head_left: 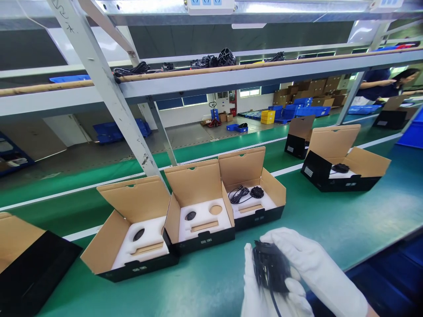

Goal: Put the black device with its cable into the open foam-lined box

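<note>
1. Both gloved hands meet at the near edge of the green surface [330, 220]; the left hand [264, 295] cups a black bundled part with a cable [271, 268] from below, and the right hand [310, 264] lies over its right side, fingers curled about it; each grip is closed on that part, with no gap that I can make out.

2. The bundled part is held above the surface, near and right of centre, just short of the row of open cartons; it looks blurred, so its exact form is hard to tell.

3. Three open cartons stand side by side beyond the hands; the left carton [132, 237] and the middle carton [201, 211] show white foam with a small dark piece seated and the round recess bare; the right carton [254, 193] already has a black round part and a coiled cable on its foam.

4. Judged from this, the step in hand is carrying a part to be packed, with the middle carton the nearest unfilled one.

5. The next move would call for a short reach forward and left, keeping the cable gathered, then lowering the part squarely onto the foam's round recess without knocking the raised lid.

6. Farther right stand two more open cartons [340, 167]; another person [390, 83] works at the far right.
</note>
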A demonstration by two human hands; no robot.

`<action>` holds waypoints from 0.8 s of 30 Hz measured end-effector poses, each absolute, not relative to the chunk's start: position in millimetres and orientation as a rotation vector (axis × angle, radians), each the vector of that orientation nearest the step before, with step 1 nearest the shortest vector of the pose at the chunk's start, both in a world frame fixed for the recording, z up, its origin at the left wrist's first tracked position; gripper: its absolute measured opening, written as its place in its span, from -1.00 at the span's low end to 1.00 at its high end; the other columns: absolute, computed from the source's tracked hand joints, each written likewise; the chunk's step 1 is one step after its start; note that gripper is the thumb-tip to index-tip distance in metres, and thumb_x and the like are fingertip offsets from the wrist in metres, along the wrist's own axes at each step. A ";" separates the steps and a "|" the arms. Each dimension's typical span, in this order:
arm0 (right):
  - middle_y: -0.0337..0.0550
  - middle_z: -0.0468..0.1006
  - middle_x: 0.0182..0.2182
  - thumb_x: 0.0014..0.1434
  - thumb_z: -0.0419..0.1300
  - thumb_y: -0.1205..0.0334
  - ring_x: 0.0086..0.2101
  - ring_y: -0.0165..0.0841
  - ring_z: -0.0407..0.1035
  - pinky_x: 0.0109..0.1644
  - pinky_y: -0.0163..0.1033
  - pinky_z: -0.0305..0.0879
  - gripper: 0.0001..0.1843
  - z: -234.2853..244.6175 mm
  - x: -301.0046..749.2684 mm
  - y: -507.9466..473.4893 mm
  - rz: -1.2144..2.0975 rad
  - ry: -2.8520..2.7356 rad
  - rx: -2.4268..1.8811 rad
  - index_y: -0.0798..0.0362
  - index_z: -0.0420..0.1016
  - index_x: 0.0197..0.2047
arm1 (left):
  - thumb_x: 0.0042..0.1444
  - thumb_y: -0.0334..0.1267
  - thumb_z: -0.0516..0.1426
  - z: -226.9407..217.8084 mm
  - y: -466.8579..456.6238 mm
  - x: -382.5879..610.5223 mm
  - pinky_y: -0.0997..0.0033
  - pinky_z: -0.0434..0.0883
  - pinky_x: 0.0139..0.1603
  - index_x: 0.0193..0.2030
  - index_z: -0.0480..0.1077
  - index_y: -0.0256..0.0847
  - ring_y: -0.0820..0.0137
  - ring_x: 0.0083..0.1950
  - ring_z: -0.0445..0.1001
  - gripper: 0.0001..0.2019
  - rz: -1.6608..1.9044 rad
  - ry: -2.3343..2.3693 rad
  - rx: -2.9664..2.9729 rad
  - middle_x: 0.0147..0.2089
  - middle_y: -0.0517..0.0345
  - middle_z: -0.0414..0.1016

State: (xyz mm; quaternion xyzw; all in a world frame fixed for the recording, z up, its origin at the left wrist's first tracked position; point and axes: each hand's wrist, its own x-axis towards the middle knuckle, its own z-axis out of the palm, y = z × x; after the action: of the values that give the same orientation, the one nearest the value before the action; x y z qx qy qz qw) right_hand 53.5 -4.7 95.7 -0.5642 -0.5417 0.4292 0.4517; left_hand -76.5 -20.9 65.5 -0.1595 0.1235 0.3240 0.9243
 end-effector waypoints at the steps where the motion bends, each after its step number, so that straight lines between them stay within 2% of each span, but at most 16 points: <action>1: -0.14 0.64 -0.09 0.26 0.10 -0.24 -0.03 -0.15 0.53 0.04 -0.16 0.55 -0.56 95.2 53.3 -4.9 1.072 -1.326 -1.394 -0.11 0.60 -0.15 | 0.03 0.38 0.17 63.9 -21.1 -76.8 0.48 0.23 -0.38 -0.08 0.49 -0.39 0.46 -0.47 0.34 -0.27 0.673 0.267 -0.317 -0.37 0.02 0.48; 4: -0.15 0.64 -0.08 0.26 0.11 -0.22 -0.01 -0.13 0.51 -0.01 -0.16 0.57 -0.59 96.3 51.7 -5.6 1.064 -1.313 -1.395 -0.13 0.61 -0.15 | 0.06 0.43 0.08 57.3 -19.9 -77.4 0.48 0.25 -0.37 -0.04 0.49 -0.41 0.45 -0.49 0.33 -0.19 0.667 0.242 -0.249 -0.43 0.04 0.47; 7: -0.16 0.63 -0.07 0.24 0.14 -0.22 0.01 -0.16 0.50 0.02 -0.20 0.55 -0.60 99.1 49.5 -5.9 1.025 -1.327 -1.407 -0.13 0.62 -0.16 | 0.03 0.53 -0.04 53.1 -17.1 -77.8 0.50 0.28 -0.42 -0.21 0.50 -0.53 0.45 -0.56 0.33 -0.07 0.618 0.197 -0.189 -0.52 -0.02 0.44; 13: -0.14 0.63 -0.08 0.23 0.16 -0.21 -0.04 -0.23 0.52 0.09 -0.27 0.50 -0.58 105.2 50.2 -7.7 0.846 -1.455 -1.389 -0.10 0.67 -0.17 | 0.09 0.47 -0.05 61.6 -15.8 -81.7 0.51 0.34 -0.47 -0.33 0.54 -0.49 0.41 -0.60 0.41 -0.14 0.615 0.157 -0.151 -0.52 -0.10 0.51; 18: -0.15 0.64 -0.11 0.24 0.17 -0.18 -0.07 -0.24 0.54 0.10 -0.26 0.50 -0.62 112.4 51.4 -11.7 0.716 -1.543 -1.324 -0.12 0.68 -0.17 | 0.10 0.36 0.10 64.8 -16.5 -84.4 0.54 0.36 -0.46 -0.34 0.55 -0.44 0.37 -0.53 0.52 -0.29 0.657 0.086 -0.044 -0.47 -0.15 0.57; 24: -0.17 0.64 -0.09 0.24 0.20 -0.13 -0.07 -0.29 0.54 0.08 -0.33 0.49 -0.68 114.5 50.7 -14.4 0.651 -1.561 -1.307 -0.15 0.68 -0.17 | 0.12 0.37 0.05 62.5 -16.1 -83.0 0.54 0.34 -0.47 -0.38 0.53 -0.45 0.39 -0.53 0.50 -0.26 0.681 0.089 -0.003 -0.50 -0.13 0.55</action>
State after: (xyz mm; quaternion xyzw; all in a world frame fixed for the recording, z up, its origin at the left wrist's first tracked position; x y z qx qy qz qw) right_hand 50.7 -14.4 114.5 -0.5358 -0.6402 0.2670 0.4813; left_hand -83.0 -16.1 62.5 -0.0016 0.0435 0.3340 0.9416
